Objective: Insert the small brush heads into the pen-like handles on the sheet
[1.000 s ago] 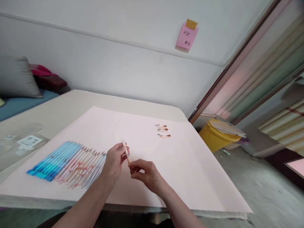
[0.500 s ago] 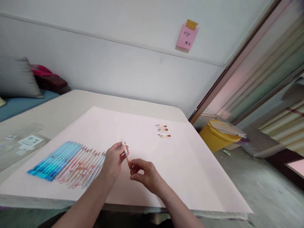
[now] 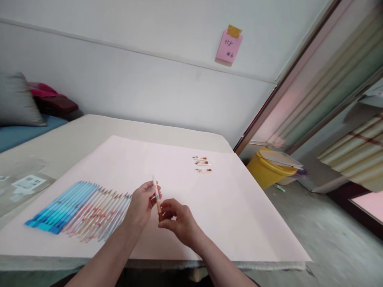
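A slim pen (image 3: pixel 157 196), white at the upper end and brown at the lower, is tilted slightly between my hands above the pink sheet. My left hand (image 3: pixel 146 201) is closed around its upper part, thumb along the side. With thumb and fingers, my right hand (image 3: pixel 178 219) pinches the brown lower end. To the left of my left hand lies a row of pens, blue ones (image 3: pixel 64 207) at the outer side and patterned white and reddish ones (image 3: pixel 97 215) nearer my forearm, which partly covers them. Three short pens with dark tips and brown ends (image 3: pixel 202 162) lie apart, farther back.
The pink sheet (image 3: pixel 239 215) covers much of the table, whose front edge is near my body. A clear plastic bag with a white label (image 3: pixel 29 182) lies at the left. A yellow bin (image 3: pixel 266 169) stands on the floor to the right. White wall (image 3: pixel 134 87) rises behind.
My right hand has shifted slightly left and now pinches the pen's brown lower end, which shows more clearly. The pen is more upright. The view has turned a little to the right.
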Action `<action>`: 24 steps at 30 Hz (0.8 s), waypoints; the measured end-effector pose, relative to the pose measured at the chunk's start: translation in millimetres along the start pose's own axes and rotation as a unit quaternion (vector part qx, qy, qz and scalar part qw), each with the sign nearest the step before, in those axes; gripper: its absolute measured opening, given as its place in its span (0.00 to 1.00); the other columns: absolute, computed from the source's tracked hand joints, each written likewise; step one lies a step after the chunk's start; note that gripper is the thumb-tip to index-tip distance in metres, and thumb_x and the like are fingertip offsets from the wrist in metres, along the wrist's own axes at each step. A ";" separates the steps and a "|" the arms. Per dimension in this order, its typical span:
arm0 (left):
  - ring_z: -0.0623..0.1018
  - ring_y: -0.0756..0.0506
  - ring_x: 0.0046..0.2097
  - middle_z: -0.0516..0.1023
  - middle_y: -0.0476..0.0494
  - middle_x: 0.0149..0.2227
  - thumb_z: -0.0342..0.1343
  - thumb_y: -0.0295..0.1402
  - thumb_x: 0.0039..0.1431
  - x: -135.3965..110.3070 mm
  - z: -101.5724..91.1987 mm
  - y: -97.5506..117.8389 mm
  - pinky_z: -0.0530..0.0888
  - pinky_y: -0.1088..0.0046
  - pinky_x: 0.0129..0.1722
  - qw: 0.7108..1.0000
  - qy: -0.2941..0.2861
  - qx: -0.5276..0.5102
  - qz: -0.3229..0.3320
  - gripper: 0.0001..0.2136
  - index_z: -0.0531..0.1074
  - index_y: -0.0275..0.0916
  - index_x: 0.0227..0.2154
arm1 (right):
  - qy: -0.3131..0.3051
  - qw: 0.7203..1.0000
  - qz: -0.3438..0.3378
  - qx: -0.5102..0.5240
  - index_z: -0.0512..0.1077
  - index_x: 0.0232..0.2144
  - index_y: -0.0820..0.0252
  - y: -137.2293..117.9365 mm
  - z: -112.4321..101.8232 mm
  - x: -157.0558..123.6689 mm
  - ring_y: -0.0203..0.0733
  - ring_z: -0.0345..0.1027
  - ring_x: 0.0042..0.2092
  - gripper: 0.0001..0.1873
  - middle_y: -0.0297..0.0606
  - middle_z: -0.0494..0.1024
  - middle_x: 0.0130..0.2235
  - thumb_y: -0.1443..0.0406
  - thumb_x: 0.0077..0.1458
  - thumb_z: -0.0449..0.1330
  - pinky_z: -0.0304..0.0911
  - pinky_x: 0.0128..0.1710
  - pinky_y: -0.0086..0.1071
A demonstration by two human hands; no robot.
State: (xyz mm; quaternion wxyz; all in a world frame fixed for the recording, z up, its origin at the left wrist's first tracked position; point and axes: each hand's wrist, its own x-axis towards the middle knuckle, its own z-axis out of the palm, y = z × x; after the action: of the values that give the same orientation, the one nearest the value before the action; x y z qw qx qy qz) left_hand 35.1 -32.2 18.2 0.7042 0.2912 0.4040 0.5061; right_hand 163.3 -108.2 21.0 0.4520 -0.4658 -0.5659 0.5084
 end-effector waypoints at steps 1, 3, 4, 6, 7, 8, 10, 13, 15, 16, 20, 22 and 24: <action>0.71 0.52 0.28 0.72 0.45 0.29 0.62 0.31 0.45 0.2 0.4 -1.1 0.70 0.74 0.29 1.000 -0.004 0.003 -0.006 0.11 0.73 0.33 0.33 | -0.001 1.000 -0.004 -0.002 0.68 0.37 0.56 0.2 1.3 -0.7 0.34 0.67 0.30 0.19 0.28 0.72 0.28 0.74 0.40 0.64 0.61 0.34 0.30; 0.70 0.52 0.27 0.72 0.45 0.29 0.62 0.31 0.45 0.4 1.1 -2.9 0.70 0.74 0.30 1.000 -0.007 0.004 -0.011 0.11 0.73 0.32 0.32 | -0.001 1.000 -0.013 -0.008 0.68 0.37 0.56 0.8 3.1 -1.9 0.34 0.67 0.31 0.19 0.28 0.73 0.28 0.73 0.41 0.64 0.61 0.34 0.29; 0.71 0.52 0.28 0.71 0.45 0.29 0.62 0.31 0.45 0.5 1.2 -3.5 0.70 0.74 0.31 1.000 -0.007 0.004 -0.011 0.10 0.72 0.32 0.31 | -0.003 1.000 -0.016 -0.010 0.67 0.37 0.56 1.2 3.6 -2.2 0.34 0.67 0.31 0.19 0.28 0.73 0.28 0.73 0.41 0.64 0.61 0.34 0.30; 0.71 0.52 0.28 0.71 0.45 0.30 0.62 0.31 0.45 0.5 0.8 -4.2 0.71 0.74 0.31 1.000 -0.004 0.002 -0.011 0.10 0.72 0.32 0.31 | -0.008 1.000 -0.010 -0.012 0.67 0.37 0.55 2.0 3.6 -1.7 0.34 0.67 0.31 0.19 0.28 0.73 0.28 0.73 0.41 0.64 0.62 0.35 0.30; 0.71 0.52 0.29 0.71 0.45 0.30 0.62 0.31 0.45 0.4 0.5 -4.4 0.71 0.74 0.31 1.000 0.002 0.001 -0.010 0.10 0.72 0.32 0.31 | -0.011 1.000 0.001 -0.010 0.67 0.38 0.55 2.4 3.4 -1.0 0.34 0.68 0.31 0.20 0.28 0.73 0.30 0.73 0.40 0.64 0.62 0.35 0.30; 0.71 0.52 0.29 0.71 0.45 0.30 0.61 0.31 0.46 0.2 0.2 -4.7 0.71 0.74 0.32 1.000 0.011 0.001 -0.006 0.09 0.72 0.32 0.31 | -0.014 1.000 0.017 -0.006 0.66 0.38 0.55 2.9 3.1 0.1 0.34 0.68 0.31 0.21 0.29 0.73 0.31 0.73 0.39 0.64 0.62 0.34 0.29; 0.72 0.51 0.30 0.71 0.45 0.30 0.61 0.31 0.46 -0.7 0.3 -5.2 0.72 0.73 0.33 0.999 0.041 0.003 0.010 0.08 0.72 0.33 0.30 | -0.019 0.998 0.059 0.014 0.66 0.39 0.56 3.9 2.8 2.7 0.34 0.68 0.30 0.22 0.31 0.73 0.35 0.72 0.39 0.64 0.62 0.30 0.28; 0.73 0.50 0.32 0.72 0.44 0.31 0.59 0.30 0.48 -3.0 2.8 -6.5 0.73 0.71 0.35 0.997 0.074 0.011 0.022 0.07 0.71 0.33 0.30 | -0.023 0.992 0.114 0.059 0.65 0.38 0.59 5.9 3.4 5.8 0.33 0.67 0.24 0.15 0.33 0.73 0.32 0.66 0.46 0.61 0.59 0.22 0.27; 0.74 0.49 0.34 0.73 0.42 0.32 0.59 0.30 0.48 -4.7 5.2 -7.2 0.73 0.71 0.36 0.997 0.074 0.011 0.015 0.07 0.70 0.34 0.30 | -0.020 0.987 0.133 0.085 0.67 0.36 0.61 7.2 3.7 6.7 0.31 0.64 0.20 0.11 0.33 0.72 0.28 0.60 0.52 0.56 0.55 0.19 0.26; 0.74 0.48 0.35 0.74 0.41 0.33 0.59 0.29 0.48 -5.3 6.1 -7.5 0.73 0.71 0.36 0.998 0.067 0.009 0.011 0.06 0.70 0.34 0.30 | -0.016 0.985 0.140 0.096 0.67 0.35 0.62 7.9 3.4 6.9 0.30 0.62 0.19 0.13 0.33 0.71 0.26 0.57 0.54 0.54 0.52 0.18 0.25; 0.75 0.46 0.37 0.75 0.39 0.35 0.59 0.28 0.49 -5.6 6.1 -7.3 0.74 0.71 0.36 0.999 0.035 -0.008 -0.005 0.06 0.69 0.34 0.30 | 0.023 0.977 0.162 0.135 0.69 0.29 0.65 8.8 -0.7 8.1 0.26 0.52 0.16 0.15 0.29 0.65 0.19 0.57 0.54 0.53 0.42 0.16 0.25; 0.76 0.46 0.39 0.76 0.38 0.35 0.59 0.27 0.49 -5.2 5.2 -6.1 0.74 0.71 0.38 1.000 0.020 -0.017 -0.014 0.07 0.70 0.33 0.32 | 0.045 0.975 0.165 0.144 0.69 0.26 0.65 7.8 -3.3 9.4 0.25 0.48 0.16 0.13 0.28 0.62 0.17 0.59 0.53 0.54 0.38 0.16 0.25; 0.76 0.45 0.40 0.76 0.37 0.36 0.59 0.27 0.49 -5.4 4.9 -4.4 0.74 0.70 0.39 0.999 0.001 -0.027 -0.030 0.10 0.70 0.33 0.36 | 0.055 0.972 0.169 0.151 0.69 0.24 0.65 6.2 -5.3 10.4 0.25 0.45 0.16 0.12 0.28 0.61 0.17 0.61 0.52 0.54 0.36 0.16 0.26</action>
State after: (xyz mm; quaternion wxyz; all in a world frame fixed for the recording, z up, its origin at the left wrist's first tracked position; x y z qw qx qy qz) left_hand 40.5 -38.7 18.6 0.7262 0.2595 0.3990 0.4960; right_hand 167.4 -96.8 15.7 0.4550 -0.5084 -0.3697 0.6307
